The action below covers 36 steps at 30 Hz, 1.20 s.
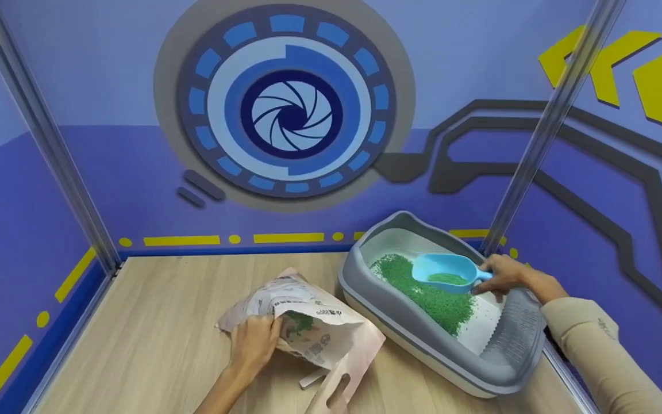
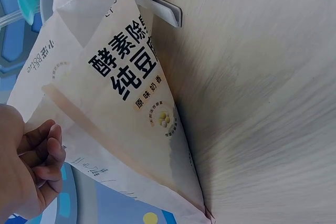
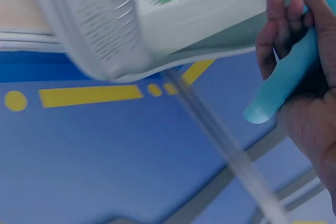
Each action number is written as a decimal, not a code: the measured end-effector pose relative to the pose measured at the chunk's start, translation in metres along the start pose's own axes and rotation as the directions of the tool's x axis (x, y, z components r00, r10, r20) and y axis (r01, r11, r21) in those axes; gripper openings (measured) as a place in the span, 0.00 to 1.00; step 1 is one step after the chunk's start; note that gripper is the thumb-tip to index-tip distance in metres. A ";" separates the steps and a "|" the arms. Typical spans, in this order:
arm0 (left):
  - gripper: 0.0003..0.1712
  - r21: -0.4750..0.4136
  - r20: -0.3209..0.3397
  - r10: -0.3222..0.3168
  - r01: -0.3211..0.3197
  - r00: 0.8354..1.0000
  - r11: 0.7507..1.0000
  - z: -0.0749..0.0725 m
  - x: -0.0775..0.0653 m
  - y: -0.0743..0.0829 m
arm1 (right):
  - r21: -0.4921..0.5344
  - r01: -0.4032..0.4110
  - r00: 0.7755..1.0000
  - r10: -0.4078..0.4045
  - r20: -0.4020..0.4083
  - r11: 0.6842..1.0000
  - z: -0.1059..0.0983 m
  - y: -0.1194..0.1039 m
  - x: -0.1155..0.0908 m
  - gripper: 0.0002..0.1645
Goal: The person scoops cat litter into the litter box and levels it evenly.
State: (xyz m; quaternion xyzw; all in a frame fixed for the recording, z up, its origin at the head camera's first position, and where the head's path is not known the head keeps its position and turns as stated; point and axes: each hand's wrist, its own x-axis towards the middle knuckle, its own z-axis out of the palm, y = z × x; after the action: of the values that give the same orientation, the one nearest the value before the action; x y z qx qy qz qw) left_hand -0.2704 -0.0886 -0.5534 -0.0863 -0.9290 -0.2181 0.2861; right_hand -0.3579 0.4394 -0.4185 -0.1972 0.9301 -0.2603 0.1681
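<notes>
My right hand (image 1: 502, 276) grips the handle of a light blue scoop (image 1: 449, 265) over the litter box (image 1: 423, 345); some green pellets lie in the scoop. In the right wrist view the fingers wrap the blue handle (image 3: 286, 80). Green pellet litter (image 1: 440, 305) is heaped across the white floor of the grey-rimmed box. My left hand (image 1: 253, 342) holds the mouth edge of a pale printed paper bag (image 1: 354, 345), which lies tilted with its opening towards me. More green pellets (image 1: 299, 322) show inside. The left wrist view shows curled fingers (image 2: 50, 156) at the bag's edge.
A small pale, clip-like piece (image 1: 312, 378) lies by the bag's mouth on the wooden table (image 1: 153, 322). Clear posts (image 1: 555, 115) stand at both back corners, before blue printed walls (image 1: 107, 190). The litter box sits close to the table's right edge.
</notes>
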 end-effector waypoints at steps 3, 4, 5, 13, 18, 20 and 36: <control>0.25 0.005 -0.003 0.000 0.000 1.000 1.000 0.000 0.000 0.000 | 0.062 -0.136 0.989 0.132 0.064 0.989 -0.001 0.005 -0.012 0.20; 0.25 0.004 -0.003 0.000 0.000 1.000 1.000 0.000 -0.001 0.000 | 0.074 -0.185 0.980 0.178 0.085 0.980 -0.001 0.008 -0.015 0.22; 0.25 0.003 -0.004 0.001 -0.001 1.000 1.000 0.000 -0.001 0.000 | 0.085 -0.233 0.969 0.224 0.107 0.969 0.000 0.010 -0.018 0.23; 0.24 0.003 0.000 0.011 -0.011 1.000 1.000 -0.001 0.000 0.000 | 0.043 -0.426 0.890 0.409 0.201 0.904 0.006 0.015 -0.032 0.36; 0.25 0.014 0.002 0.006 -0.006 1.000 1.000 -0.001 0.000 0.001 | 0.006 -0.409 0.891 0.398 0.218 0.913 0.009 0.014 -0.036 0.30; 0.25 0.010 -0.001 0.005 -0.005 1.000 1.000 0.000 0.000 0.002 | -0.026 -0.403 0.890 0.399 0.221 0.915 0.011 0.014 -0.038 0.27; 0.25 0.004 -0.003 0.001 -0.001 1.000 1.000 0.001 -0.004 0.000 | -0.254 -0.432 0.880 0.467 0.092 0.865 0.014 0.016 -0.039 0.21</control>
State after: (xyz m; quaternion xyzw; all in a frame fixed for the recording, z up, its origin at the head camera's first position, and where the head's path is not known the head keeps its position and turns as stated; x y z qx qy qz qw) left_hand -0.2677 -0.0882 -0.5558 -0.0856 -0.9291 -0.2162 0.2876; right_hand -0.3227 0.4643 -0.4306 -0.0115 0.9584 -0.0909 0.2704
